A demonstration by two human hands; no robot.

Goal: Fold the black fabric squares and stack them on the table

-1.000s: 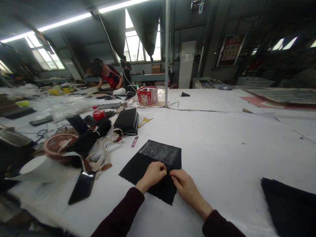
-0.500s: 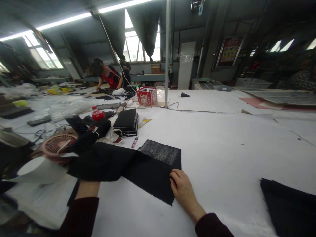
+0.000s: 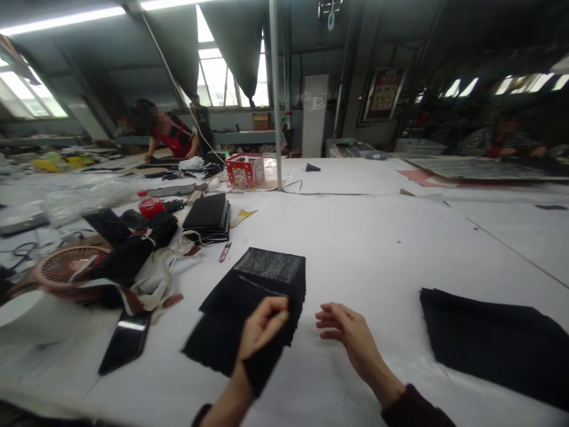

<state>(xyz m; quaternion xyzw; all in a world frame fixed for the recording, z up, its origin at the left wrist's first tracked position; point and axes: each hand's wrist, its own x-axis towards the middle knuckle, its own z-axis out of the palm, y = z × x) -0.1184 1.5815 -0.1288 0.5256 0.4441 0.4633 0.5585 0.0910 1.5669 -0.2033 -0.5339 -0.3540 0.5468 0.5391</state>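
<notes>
Black fabric (image 3: pixel 231 302) lies on the white table in front of me, with a speckled grey patch (image 3: pixel 275 265) at its far end. My left hand (image 3: pixel 264 325) is closed over the near right part of it, gripping a fold of the black fabric that hangs down by the wrist. To the right of the fabric, my right hand (image 3: pixel 349 332) is held apart from it, fingers loosely extended and nothing in them. Another black fabric piece (image 3: pixel 493 341) lies flat at the far right.
Pink thread snips (image 3: pixel 224 252) and a stack of black pieces (image 3: pixel 207 218) lie beyond the fabric. A pink fan (image 3: pixel 71 267), cloth strips and a phone (image 3: pixel 125 341) crowd the left. A red box (image 3: pixel 245 172) stands by a pole (image 3: pixel 275 107). A co-worker (image 3: pixel 171 136) leans over the table behind.
My left hand has come right from under the raised fabric, which now lies lower on the table. My right hand has let go of the fabric's edge. The view has turned right.
</notes>
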